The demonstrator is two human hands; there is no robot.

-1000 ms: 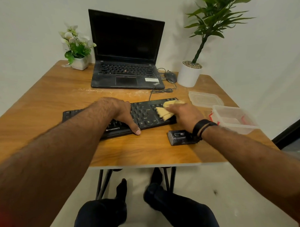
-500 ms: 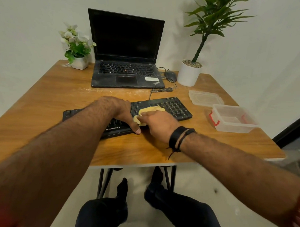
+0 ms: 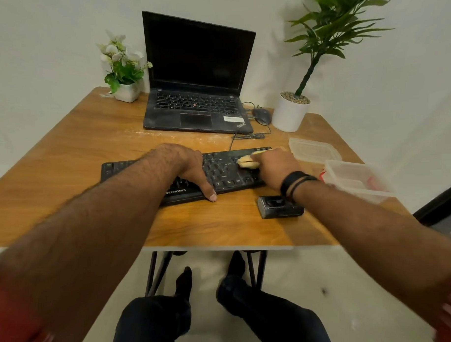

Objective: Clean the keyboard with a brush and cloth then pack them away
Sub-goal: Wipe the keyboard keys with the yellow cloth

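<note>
1. The right hand [image 3: 274,166] covers most of the yellow cloth [image 3: 247,162]; only a blurred edge shows past the knuckles, on the right section of the black keyboard [image 3: 227,170].
2. The keyboard's middle is hidden under the left hand [image 3: 186,167] and forearm.
3. The small black brush [image 3: 279,207] lies on the tabletop [image 3: 65,161] just in front of the keyboard, its far end tucked under the right wrist.
4. The clear plastic container [image 3: 357,179] looks smeared at the right edge, its lid [image 3: 313,151] beside it.
5. Left grip: palm down, fingers flat, thumb on the keyboard's front edge.
6. Right grip: fingers curled down on the cloth, pressing it to the keys.
</note>
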